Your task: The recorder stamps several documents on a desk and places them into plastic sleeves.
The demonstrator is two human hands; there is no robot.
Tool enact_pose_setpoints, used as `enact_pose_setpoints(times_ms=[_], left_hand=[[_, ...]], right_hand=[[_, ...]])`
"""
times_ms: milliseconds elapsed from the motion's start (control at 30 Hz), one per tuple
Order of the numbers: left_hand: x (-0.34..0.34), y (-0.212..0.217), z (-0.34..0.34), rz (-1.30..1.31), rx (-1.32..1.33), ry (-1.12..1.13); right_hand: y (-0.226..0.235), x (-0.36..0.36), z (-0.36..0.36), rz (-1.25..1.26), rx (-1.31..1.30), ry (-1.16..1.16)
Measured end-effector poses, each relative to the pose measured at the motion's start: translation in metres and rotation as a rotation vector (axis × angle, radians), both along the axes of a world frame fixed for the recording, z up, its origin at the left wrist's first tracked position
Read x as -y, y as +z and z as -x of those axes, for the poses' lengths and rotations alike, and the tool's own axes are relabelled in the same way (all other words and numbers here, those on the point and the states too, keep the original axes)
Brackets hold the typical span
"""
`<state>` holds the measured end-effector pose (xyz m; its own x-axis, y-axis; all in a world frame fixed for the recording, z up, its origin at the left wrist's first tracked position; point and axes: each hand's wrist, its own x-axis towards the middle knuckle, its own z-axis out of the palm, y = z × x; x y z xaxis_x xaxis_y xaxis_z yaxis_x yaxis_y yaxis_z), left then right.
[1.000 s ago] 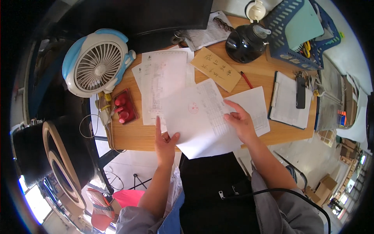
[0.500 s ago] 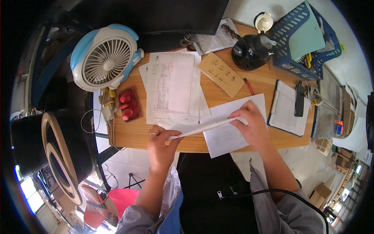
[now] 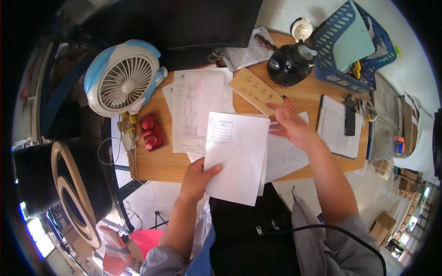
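My left hand (image 3: 197,178) grips the lower left edge of a white sheet of paper (image 3: 237,154) and holds it up over the front edge of the wooden desk (image 3: 161,163); a small printed table shows in its top left corner. My right hand (image 3: 291,126) hovers open, fingers spread, just right of that sheet, above more white papers (image 3: 287,156) lying on the desk. A stack of printed forms (image 3: 198,108) lies flat behind the held sheet. A tan card with handwriting (image 3: 255,89) rests beyond my right hand, with a red pen (image 3: 288,103) beside it.
A white and blue desk fan (image 3: 122,80) stands at the left, a red stamp holder (image 3: 151,131) next to it. A black kettle-like jug (image 3: 290,64), a blue basket (image 3: 352,46) and a clipboard with a black clip (image 3: 340,126) fill the right. A dark monitor (image 3: 184,23) is behind.
The sheet, seen edge-on between both hands half a second ago, now faces up in my left hand alone. My right hand let go and moved right and back.
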<state>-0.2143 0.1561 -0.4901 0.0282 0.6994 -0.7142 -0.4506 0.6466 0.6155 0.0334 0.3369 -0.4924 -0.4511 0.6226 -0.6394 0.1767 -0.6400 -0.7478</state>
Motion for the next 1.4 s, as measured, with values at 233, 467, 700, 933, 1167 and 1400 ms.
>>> enact_pose_setpoints(times_ms=[233, 467, 700, 933, 1167, 1400], left_hand=[[0.001, -0.014, -0.02, -0.006, -0.304, 0.086], [0.002, -0.007, -0.021, -0.024, -0.093, 0.24], [0.016, -0.011, -0.019, -0.029, -0.205, 0.115], [0.014, -0.004, -0.033, -0.162, -0.588, 0.108], [0.021, -0.014, -0.022, 0.02, -0.131, 0.222], [0.018, -0.027, -0.016, -0.012, -0.445, 0.118]], right_hand=[[-0.018, 0.098, 0.034, 0.153, -0.116, -0.073], [-0.029, 0.11, 0.031, 0.124, -0.121, -0.216], [-0.017, 0.114, 0.034, 0.288, -0.233, -0.378], [-0.026, 0.124, 0.034, 0.192, -0.178, -0.378], [-0.028, 0.13, 0.03, 0.152, -0.152, -0.353], [-0.022, 0.129, 0.025, 0.3, -0.144, -0.305]])
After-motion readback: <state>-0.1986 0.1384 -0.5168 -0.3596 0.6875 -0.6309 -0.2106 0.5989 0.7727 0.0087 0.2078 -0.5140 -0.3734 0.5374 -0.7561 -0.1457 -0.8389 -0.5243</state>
